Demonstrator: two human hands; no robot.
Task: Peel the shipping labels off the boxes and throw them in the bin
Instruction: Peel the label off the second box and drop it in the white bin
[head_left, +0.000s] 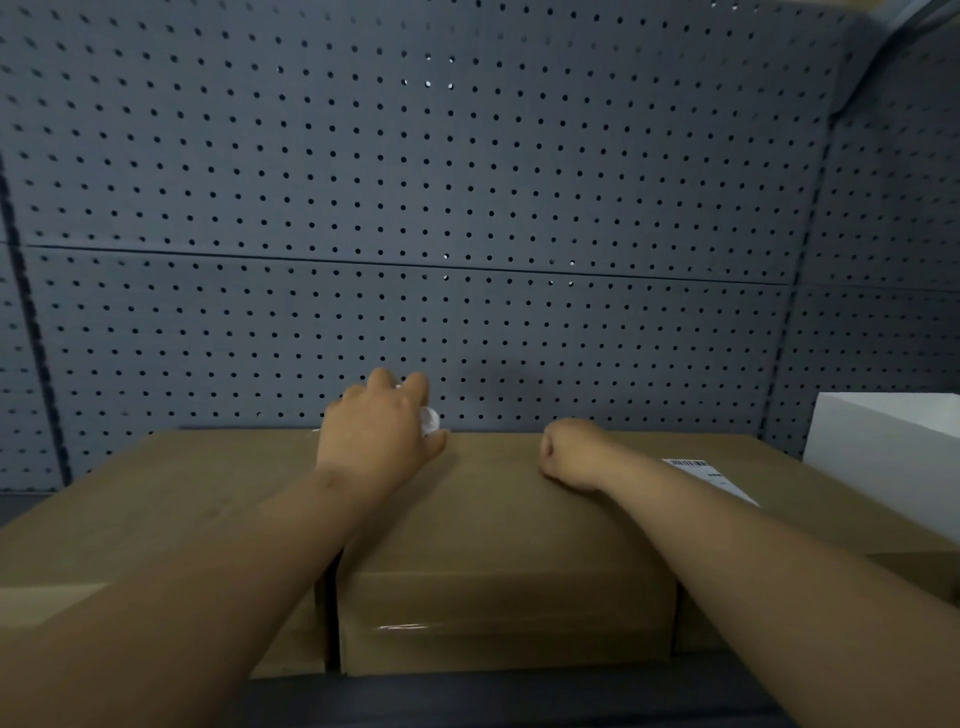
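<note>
Left hand (382, 434) clutching crumpled label (429, 420), right hand (574, 453) fisted on middle box (498, 525), another label (714, 479) stuck rightward

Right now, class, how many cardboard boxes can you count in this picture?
3. One box lies on the left under the left forearm, one box sits in the middle, and one box stands on the right, bearing a label. Others may be hidden behind.

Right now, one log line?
left hand: gripping crumpled label | right hand: fist on middle box | shipping label: unpeeled | bin: unseen
</note>
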